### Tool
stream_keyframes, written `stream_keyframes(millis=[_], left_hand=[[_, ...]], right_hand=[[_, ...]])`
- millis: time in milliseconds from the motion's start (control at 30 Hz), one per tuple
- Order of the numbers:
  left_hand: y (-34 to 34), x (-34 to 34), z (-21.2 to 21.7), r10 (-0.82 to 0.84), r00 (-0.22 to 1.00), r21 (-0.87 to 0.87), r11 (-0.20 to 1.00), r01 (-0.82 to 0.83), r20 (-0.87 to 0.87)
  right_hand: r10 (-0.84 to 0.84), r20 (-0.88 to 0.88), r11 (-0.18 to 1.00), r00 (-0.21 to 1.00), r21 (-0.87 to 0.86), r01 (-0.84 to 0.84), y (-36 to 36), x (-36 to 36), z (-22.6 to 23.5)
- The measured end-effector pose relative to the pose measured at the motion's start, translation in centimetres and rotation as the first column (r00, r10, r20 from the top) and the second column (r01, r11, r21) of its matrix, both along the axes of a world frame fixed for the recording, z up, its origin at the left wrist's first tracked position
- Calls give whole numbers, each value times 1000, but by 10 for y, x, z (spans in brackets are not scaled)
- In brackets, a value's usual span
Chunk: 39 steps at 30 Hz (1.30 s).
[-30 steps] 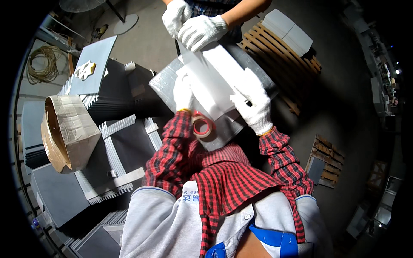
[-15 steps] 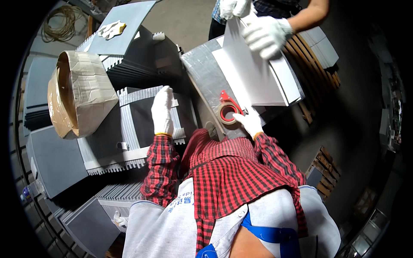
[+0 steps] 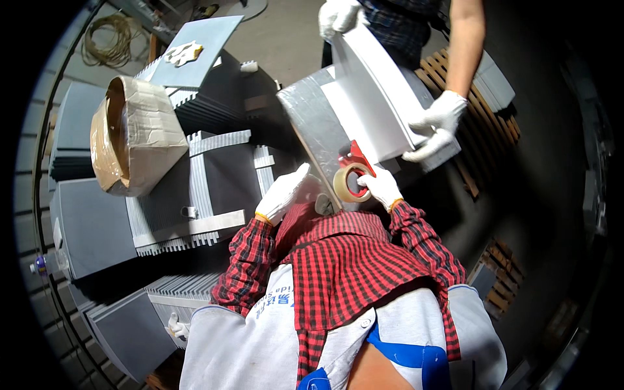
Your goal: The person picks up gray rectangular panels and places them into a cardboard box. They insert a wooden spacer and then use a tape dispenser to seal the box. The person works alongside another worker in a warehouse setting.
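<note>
My right hand, in a white knit glove, grips a red tape dispenser. A roll of tan packing tape is mounted on it, at the near edge of the work table. My left hand, gloved the same way, holds nothing; its fingers stretch out toward the table's left edge. Beyond the dispenser, a co-worker's gloved hands hold thin white panels. One is at the upper left end, the other at the lower right corner.
Strapped stacks of grey panels stand at left, with an open cardboard box on top. A loose glove rests on a panel behind. The grey-topped table is in front, with wooden pallets to its right.
My right hand has tilted the tape dispenser up. My left hand has moved right, off the panel stack. The co-worker's one hand has slid down to the panels' lower corner, and the panels lean differently.
</note>
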<state>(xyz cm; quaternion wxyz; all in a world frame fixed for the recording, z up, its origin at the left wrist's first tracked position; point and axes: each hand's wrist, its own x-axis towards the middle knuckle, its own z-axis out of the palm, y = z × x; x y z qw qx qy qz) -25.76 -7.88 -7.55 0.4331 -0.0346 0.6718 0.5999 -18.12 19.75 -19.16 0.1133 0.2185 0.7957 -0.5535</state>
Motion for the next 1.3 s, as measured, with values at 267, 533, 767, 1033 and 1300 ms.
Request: stream_keyframes(millis=[267,533,767,1033,1300], left_hand=[[70,29,35,-42,989,276,961,1,142],[92,75,51,-127,983,471,881,52,129],[96,87,66,-89,972,440,880,179,-218],[96,16,135,-85,855,445,825,349,-512],[97,-160,175,-347,420,-177,902,393,-839]], right_hand=[[32,-407,984,913,171,42,6,80,142],[134,-640,862,756,452,229,9,136,173],[158,-705,829,691,475,294,12,152,194],[407,-572,796,712,605,32,41,151,295],[347,-478,633,807,754,175,22,87,324]])
